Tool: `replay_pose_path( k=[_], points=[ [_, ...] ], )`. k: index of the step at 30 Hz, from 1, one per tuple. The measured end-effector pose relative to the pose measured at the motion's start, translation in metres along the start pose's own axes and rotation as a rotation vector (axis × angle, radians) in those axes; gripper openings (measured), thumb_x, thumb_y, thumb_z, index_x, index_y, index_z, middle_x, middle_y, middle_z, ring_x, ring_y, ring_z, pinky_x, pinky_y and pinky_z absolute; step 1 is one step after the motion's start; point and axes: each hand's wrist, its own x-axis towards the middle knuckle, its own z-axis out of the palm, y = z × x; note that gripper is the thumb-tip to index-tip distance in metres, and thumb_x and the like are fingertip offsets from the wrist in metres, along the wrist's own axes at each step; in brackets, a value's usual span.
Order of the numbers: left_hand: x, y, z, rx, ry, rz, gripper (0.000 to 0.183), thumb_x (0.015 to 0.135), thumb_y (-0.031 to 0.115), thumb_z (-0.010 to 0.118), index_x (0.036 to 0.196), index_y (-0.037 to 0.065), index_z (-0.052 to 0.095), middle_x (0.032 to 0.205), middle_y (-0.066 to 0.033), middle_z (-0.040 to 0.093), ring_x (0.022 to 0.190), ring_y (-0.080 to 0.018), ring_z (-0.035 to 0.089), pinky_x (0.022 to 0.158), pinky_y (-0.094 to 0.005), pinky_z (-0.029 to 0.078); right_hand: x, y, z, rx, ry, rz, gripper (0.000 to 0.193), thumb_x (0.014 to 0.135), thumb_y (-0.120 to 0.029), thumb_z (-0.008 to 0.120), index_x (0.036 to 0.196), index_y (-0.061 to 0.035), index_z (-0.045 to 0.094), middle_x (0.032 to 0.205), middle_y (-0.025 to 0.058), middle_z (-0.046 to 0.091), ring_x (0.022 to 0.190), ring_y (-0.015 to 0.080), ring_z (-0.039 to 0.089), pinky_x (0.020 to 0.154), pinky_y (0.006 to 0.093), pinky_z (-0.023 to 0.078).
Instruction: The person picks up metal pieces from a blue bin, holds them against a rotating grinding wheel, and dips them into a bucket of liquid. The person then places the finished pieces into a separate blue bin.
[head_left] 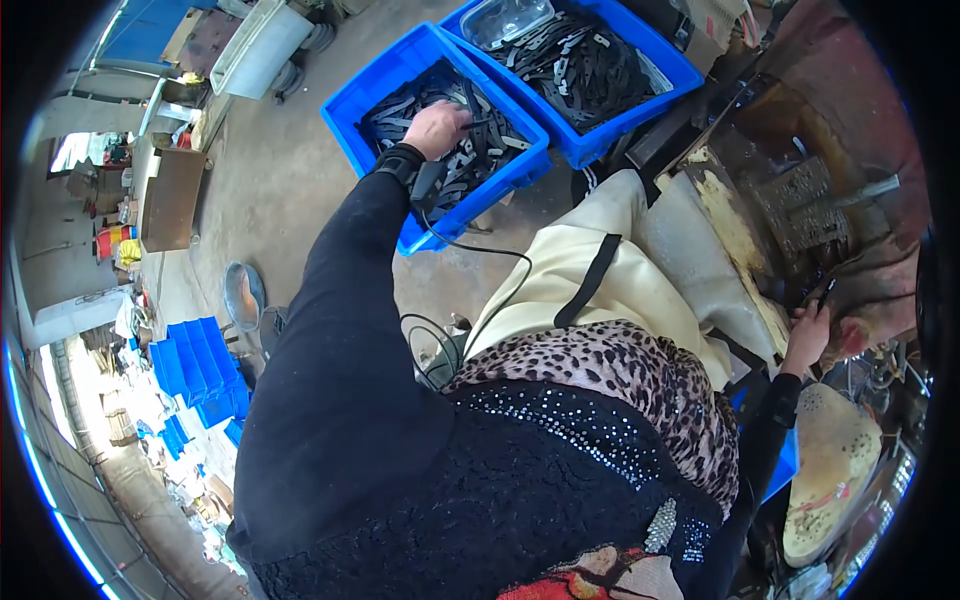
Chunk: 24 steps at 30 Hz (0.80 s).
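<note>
My left hand [437, 130] reaches into a blue bin [340, 112] of dark and grey flat strips [462, 180]. Its fingers are closed, and a dark strip [478, 124] sticks out from them. On the far right, my right hand [808, 338] is closed on a thin dark piece [827, 291] that points up from the fingers; its exact kind is too small to tell. This hand is beside a worn machine [800, 200] with a metal block on its bed.
A second blue bin [672, 72], holding similar strips and a clear plastic box [507, 20], adjoins the first. Cream cloth [560, 265] covers my lap. A cable [480, 248] runs from my left wrist. Blue crates [195, 365] stand at left; a worn pad [832, 470] lies lower right.
</note>
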Motion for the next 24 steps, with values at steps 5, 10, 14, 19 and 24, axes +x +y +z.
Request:
replay_pose_path(
  k=[5,10,14,19,24],
  points=[
    [-0.008,-0.007,-0.005,-0.804,0.059,-0.570,0.018,0.090,0.023,0.063,0.095,0.007,0.061,0.069,-0.0035,0.061,0.061,-0.0139,0.060,0.055,-0.0289,0.049,0.005,0.008,0.003,-0.047,-0.002,-0.034,0.033,0.099,-0.032,0.048,0.108,-0.0018,0.060,0.074,0.0074,0.068,0.059,0.0190,0.064,0.055,0.0373,0.048],
    [-0.008,0.001,-0.009,-0.943,0.142,-0.754,0.023,0.094,0.024,0.057,0.105,0.006,0.065,0.068,-0.0026,0.059,0.052,-0.0104,0.055,0.045,-0.0256,0.045,0.004,0.004,0.002,-0.122,0.010,-0.063,0.032,0.098,-0.031,0.048,0.104,-0.0030,0.060,0.074,0.0075,0.069,0.061,0.0202,0.066,0.056,0.0377,0.049],
    [-0.011,-0.019,-0.012,-1.153,0.136,-0.885,0.030,0.091,0.032,0.062,0.098,0.003,0.067,0.067,-0.0026,0.057,0.050,-0.0114,0.051,0.043,-0.0265,0.041,0.004,0.009,0.003,-0.108,0.013,-0.083,0.031,0.098,-0.032,0.048,0.102,-0.0037,0.060,0.074,0.0072,0.069,0.063,0.0204,0.067,0.057,0.0382,0.049],
    [-0.013,-0.004,-0.039,-1.135,0.207,-1.021,0.025,0.089,0.031,0.065,0.092,0.007,0.067,0.062,0.0051,0.044,0.049,-0.0070,0.039,0.043,-0.0255,0.030,0.004,0.008,0.002,-0.102,0.004,-0.060,0.031,0.098,-0.032,0.047,0.103,-0.0039,0.060,0.074,0.0068,0.069,0.062,0.0202,0.066,0.057,0.0378,0.049],
    [-0.029,-0.058,-0.005,-0.787,0.108,-0.928,0.034,0.089,0.038,0.059,0.095,0.005,0.069,0.065,-0.0048,0.058,0.060,-0.0156,0.059,0.053,-0.0304,0.047,0.007,0.009,0.004,-0.101,0.000,-0.062,0.031,0.098,-0.032,0.047,0.103,-0.0038,0.060,0.074,0.0065,0.068,0.061,0.0199,0.066,0.057,0.0377,0.048]
  ],
)
